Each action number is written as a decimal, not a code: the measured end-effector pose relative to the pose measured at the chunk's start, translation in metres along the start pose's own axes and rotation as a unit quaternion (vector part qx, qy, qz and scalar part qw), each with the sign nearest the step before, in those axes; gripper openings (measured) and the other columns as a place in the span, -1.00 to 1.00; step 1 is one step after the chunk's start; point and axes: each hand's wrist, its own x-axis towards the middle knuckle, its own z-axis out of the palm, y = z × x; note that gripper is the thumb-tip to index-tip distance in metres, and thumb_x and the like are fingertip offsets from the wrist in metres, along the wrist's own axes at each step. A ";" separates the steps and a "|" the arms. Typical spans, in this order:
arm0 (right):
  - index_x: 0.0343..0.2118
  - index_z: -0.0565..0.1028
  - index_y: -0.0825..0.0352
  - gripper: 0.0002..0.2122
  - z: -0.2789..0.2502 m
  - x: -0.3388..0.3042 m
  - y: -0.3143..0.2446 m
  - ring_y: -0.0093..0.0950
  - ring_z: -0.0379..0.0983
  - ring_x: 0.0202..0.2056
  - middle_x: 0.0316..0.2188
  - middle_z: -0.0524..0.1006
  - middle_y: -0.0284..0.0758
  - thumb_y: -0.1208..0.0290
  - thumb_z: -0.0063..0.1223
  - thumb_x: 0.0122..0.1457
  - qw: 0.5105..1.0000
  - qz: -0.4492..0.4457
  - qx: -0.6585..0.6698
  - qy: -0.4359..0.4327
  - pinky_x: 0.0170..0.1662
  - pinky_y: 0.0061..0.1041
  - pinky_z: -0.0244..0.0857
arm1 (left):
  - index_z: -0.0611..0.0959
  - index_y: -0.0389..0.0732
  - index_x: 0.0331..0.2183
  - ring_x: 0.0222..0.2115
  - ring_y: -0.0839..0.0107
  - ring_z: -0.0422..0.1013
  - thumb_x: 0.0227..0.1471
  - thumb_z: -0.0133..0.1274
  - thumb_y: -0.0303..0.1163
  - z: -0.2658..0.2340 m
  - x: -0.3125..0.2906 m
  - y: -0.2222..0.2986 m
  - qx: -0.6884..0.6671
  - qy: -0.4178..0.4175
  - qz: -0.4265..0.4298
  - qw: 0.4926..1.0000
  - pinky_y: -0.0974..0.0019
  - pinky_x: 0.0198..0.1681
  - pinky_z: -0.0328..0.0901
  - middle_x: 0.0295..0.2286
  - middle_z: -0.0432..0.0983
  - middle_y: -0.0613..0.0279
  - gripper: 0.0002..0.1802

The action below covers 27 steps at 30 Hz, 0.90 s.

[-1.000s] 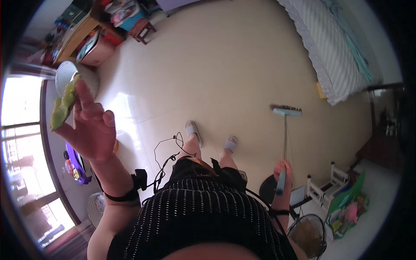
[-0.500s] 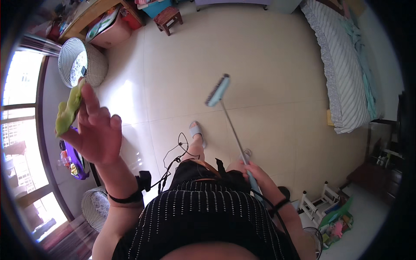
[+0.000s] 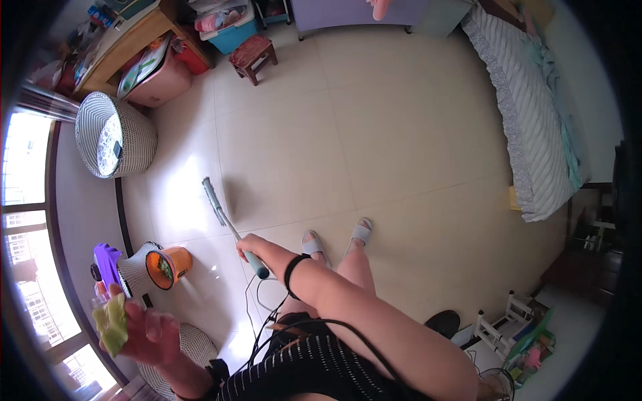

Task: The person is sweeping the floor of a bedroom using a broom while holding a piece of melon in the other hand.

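At the lower left, my left hand (image 3: 152, 335) is pinched on a limp, light-green piece (image 3: 112, 323) whose kind I cannot make out. My right arm crosses in front of my body. Its hand (image 3: 249, 246) is wrapped round the handle of a long-handled floor brush (image 3: 213, 201), near the teal grip end. The brush head points away to the left, with a shadow beside it on the floor. Between the brush and the window wall stands an orange bin (image 3: 180, 262) with something green inside, a little beyond my left hand.
White-and-black woven chairs (image 3: 137, 137) line the window side, one holding a purple bag (image 3: 107, 259). A small red-brown stool (image 3: 253, 57) stands far left near a pink tub (image 3: 164, 83). The bed (image 3: 511, 120) is on the right. Black cables (image 3: 257, 321) hang in front of me.
My right hand has swung the brush from the centre over to the left. My left hand has come down and nearer with the green piece. The orange bin has come into view.
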 end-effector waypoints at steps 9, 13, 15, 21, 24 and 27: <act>-0.65 0.30 0.27 -0.88 -0.220 -0.158 0.061 -0.67 0.13 -0.71 -0.75 0.25 -0.47 0.38 -0.20 -0.08 0.961 -0.231 0.152 0.029 -0.62 -0.72 0.01 | -0.12 -0.13 0.06 -0.33 0.36 0.30 -0.08 -0.20 -0.02 0.013 0.051 -0.036 -0.048 -0.015 -0.026 0.998 0.23 -0.28 0.19 -0.05 0.14 0.08 -0.23; -0.21 0.24 0.15 -0.76 -0.301 -0.303 0.118 -0.72 0.11 -0.74 -0.71 0.21 -0.47 0.49 -0.19 0.02 0.922 -0.035 0.342 0.176 -0.74 -0.73 0.03 | -0.16 -0.11 0.06 -0.20 0.27 0.25 -0.11 -0.11 -0.07 0.052 0.098 -0.067 -0.116 -0.088 -0.031 0.989 0.13 -0.19 0.14 -0.04 0.11 0.11 -0.18; -0.30 0.25 0.16 -0.84 -0.329 -0.373 0.163 -0.70 0.10 -0.76 -0.73 0.19 -0.48 0.48 -0.18 0.02 0.882 -0.042 0.413 0.223 -0.76 -0.72 0.04 | -0.15 -0.12 0.06 -0.12 0.23 0.20 -0.12 -0.06 -0.11 0.078 0.120 -0.083 -0.144 -0.123 -0.040 0.981 0.09 -0.14 0.11 -0.04 0.12 0.14 -0.16; -0.52 0.23 0.22 -0.93 -0.391 -0.489 0.271 -0.67 0.21 -0.73 -0.69 0.29 -0.46 0.42 -0.18 0.03 0.729 -0.086 0.611 0.297 -0.71 -0.69 0.16 | -0.17 -0.19 0.05 -0.25 0.40 0.29 -0.10 -0.12 -0.02 0.150 0.164 -0.109 -0.125 -0.169 -0.038 0.977 0.11 -0.15 0.11 0.01 0.03 0.19 -0.15; -0.59 0.21 0.23 -0.88 -0.405 -0.501 0.274 -0.66 0.20 -0.73 -0.71 0.27 -0.47 0.39 -0.19 0.03 0.741 -0.086 0.545 0.384 -0.70 -0.67 0.17 | -0.18 -0.18 0.05 -0.26 0.38 0.30 -0.10 -0.13 -0.02 0.180 0.175 -0.111 -0.119 -0.199 -0.051 0.971 0.10 -0.14 0.10 0.00 0.05 0.16 -0.15; -0.58 0.21 0.21 -0.88 -0.387 -0.491 0.260 -0.65 0.20 -0.73 -0.73 0.26 -0.47 0.36 -0.20 0.04 0.727 -0.184 0.601 0.277 -0.70 -0.62 0.16 | -0.19 -0.17 0.06 -0.25 0.37 0.31 -0.10 -0.13 -0.01 0.195 0.183 -0.114 -0.122 -0.211 -0.048 0.969 0.09 -0.13 0.10 0.00 0.06 0.14 -0.15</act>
